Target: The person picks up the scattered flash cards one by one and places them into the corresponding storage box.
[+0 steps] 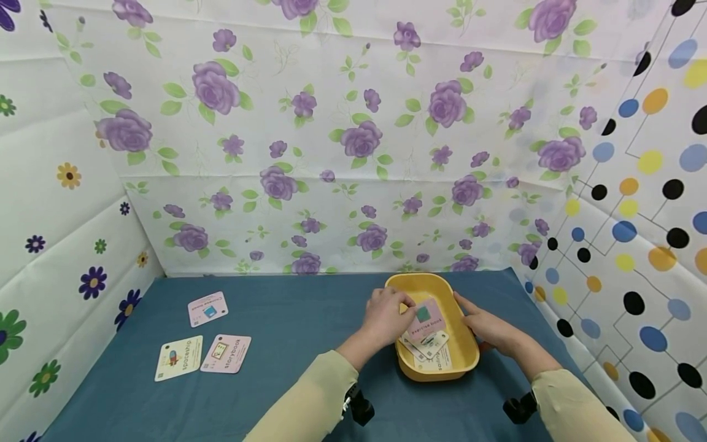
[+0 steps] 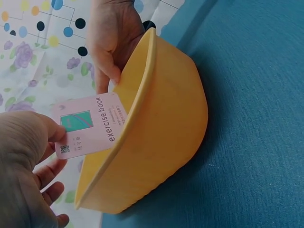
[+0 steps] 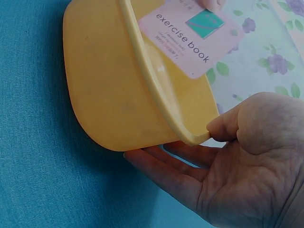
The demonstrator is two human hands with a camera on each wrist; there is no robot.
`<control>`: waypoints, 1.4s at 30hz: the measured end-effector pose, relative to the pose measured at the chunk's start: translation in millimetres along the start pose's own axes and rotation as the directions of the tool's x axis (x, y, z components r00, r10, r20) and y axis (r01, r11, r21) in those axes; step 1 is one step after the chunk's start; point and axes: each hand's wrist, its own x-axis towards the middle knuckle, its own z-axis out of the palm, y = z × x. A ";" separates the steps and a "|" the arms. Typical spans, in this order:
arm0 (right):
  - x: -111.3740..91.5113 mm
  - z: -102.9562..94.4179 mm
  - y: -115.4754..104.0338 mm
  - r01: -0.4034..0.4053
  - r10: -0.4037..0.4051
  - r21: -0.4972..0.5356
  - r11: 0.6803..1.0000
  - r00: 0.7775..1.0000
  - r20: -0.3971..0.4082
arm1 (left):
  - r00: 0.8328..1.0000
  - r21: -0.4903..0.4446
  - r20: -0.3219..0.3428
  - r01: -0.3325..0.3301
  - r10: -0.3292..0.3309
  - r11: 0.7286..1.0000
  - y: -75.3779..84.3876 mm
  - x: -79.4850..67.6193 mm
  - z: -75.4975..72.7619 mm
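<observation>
Blue-clothed bench (image 1: 282, 331) lies beneath the left hand (image 1: 385, 314), which pinches a pink rectangular card (image 2: 97, 124), likely light, stiff, best edge-held; right hand (image 3: 249, 156) grips yellow plastic tub (image 2: 164, 123) alongside.

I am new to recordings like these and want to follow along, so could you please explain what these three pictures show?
There is no machine here, only a person's bare left hand and right hand. The wide picture comes from a camera worn on the head, looking forward and down; the two close ones come from a camera worn on each wrist.

The left hand pinches a pink "exercise book" card at the mouth of a yellow tub. The right hand grips the tub, thumb at its rim. More cards lie inside.

On the blue cloth, to the left, lie a "spaceship" card, a "storybook" card and another pink card.
</observation>
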 end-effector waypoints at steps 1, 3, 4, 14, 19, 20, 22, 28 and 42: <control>0.1 0.0 0.1 0.000 0.000 0.000 1.000 1.000 -0.002 | 1.000 0.005 0.004 -0.002 0.002 1.000 0.3 -0.1 0.1; 0.5 -0.3 0.4 0.000 0.000 -0.001 1.000 1.000 0.000 | 1.000 0.011 0.010 -0.007 0.007 1.000 0.9 -1.0 0.0; 0.7 -0.4 0.5 -0.001 0.001 -0.002 1.000 1.000 0.000 | 1.000 0.014 0.012 -0.010 0.010 1.000 0.9 -1.3 0.3; 2.1 -1.2 1.4 -0.002 0.002 -0.001 1.000 1.000 0.006 | 0.999 0.027 0.029 -0.031 0.030 0.999 -1.1 -1.7 1.8; 2.8 -1.2 1.6 -0.008 0.008 0.006 1.000 1.000 0.006 | 0.999 0.038 0.039 -0.008 0.007 0.999 -4.6 0.2 2.8; 2.9 -1.3 1.8 -0.009 0.009 0.007 1.000 1.000 0.006 | 0.999 0.037 0.038 -0.006 0.005 0.999 -5.3 0.4 2.6; 3.2 -1.6 2.3 -0.010 0.010 0.005 1.000 1.000 0.005 | 0.999 0.036 0.036 -0.001 0.000 0.999 -5.8 0.2 1.9; 3.7 -2.0 3.4 -0.006 0.006 -0.002 1.000 1.000 0.005 | 1.000 0.035 0.025 0.002 -0.003 0.999 -5.7 -0.7 -1.3; 4.0 -2.3 3.4 -0.001 0.001 -0.008 1.000 1.000 0.008 | 0.996 0.011 0.034 -0.079 0.079 0.997 -8.4 -5.4 -16.7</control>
